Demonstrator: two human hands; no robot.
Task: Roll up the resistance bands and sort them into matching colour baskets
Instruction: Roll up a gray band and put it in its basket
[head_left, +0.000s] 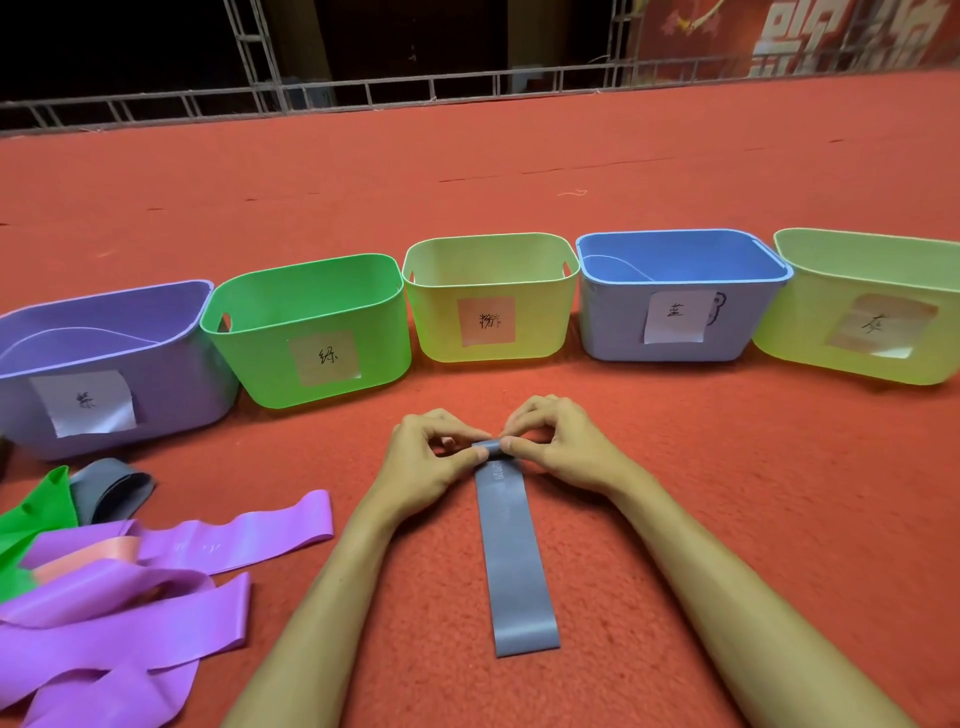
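Note:
A grey resistance band (511, 551) lies lengthwise on the red carpet, its far end curled into a small roll. My left hand (431, 457) and my right hand (556, 441) pinch that rolled end from either side with thumb and fingertips. Five baskets stand in a row behind: purple (171, 395), green (384, 332), pale yellow-green with a pink label (431, 322), blue (613, 322) and a yellow-green one (789, 322) at the far right. Each carries a paper label. A band edge shows inside the purple basket and inside the blue one.
A pile of loose bands lies at the near left: several purple ones (156, 608), a pink one (93, 556), a green one (31, 519) and a dark grey one (111, 491). Red carpet stretches behind the baskets to a metal truss railing (363, 96).

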